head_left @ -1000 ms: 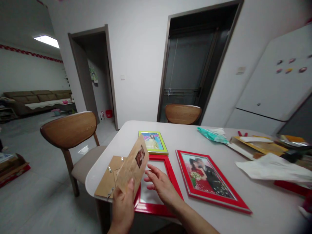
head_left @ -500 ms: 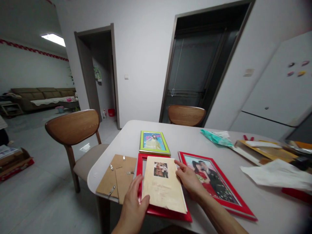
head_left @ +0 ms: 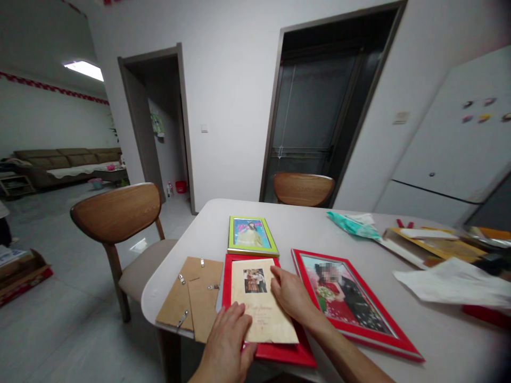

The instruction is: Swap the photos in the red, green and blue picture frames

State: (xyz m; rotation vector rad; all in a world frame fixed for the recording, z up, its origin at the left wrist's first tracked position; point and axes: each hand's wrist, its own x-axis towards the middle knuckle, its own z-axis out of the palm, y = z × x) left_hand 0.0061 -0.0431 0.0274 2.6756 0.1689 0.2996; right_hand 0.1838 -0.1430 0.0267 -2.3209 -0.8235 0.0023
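A cream printed sheet (head_left: 266, 319) with a small photo near its top lies over a red picture frame (head_left: 227, 276). My left hand (head_left: 227, 343) rests on the sheet's left edge and the red frame, fingers flat and thumb apart. At the sheet's upper right edge, the bent fingers of my right hand (head_left: 291, 295) are closed together on it; its thumb is hidden. Left of the frame lies a brown backing board (head_left: 207, 308) with metal clips. A second red frame (head_left: 359, 303) holding a photo of two people lies to the right. Behind is a lime-green framed picture (head_left: 252, 234).
All of this is on a white table (head_left: 303, 229). Teal packaging (head_left: 353, 226), a brown envelope (head_left: 443, 244) and white paper (head_left: 451, 284) lie at the right. Wooden chairs (head_left: 120, 213) stand at the left and the far side.
The cream sheet has shifted left and lies flatter over the red frame. My right hand has moved left with it, and my left hand's fingers have come further onto the sheet.
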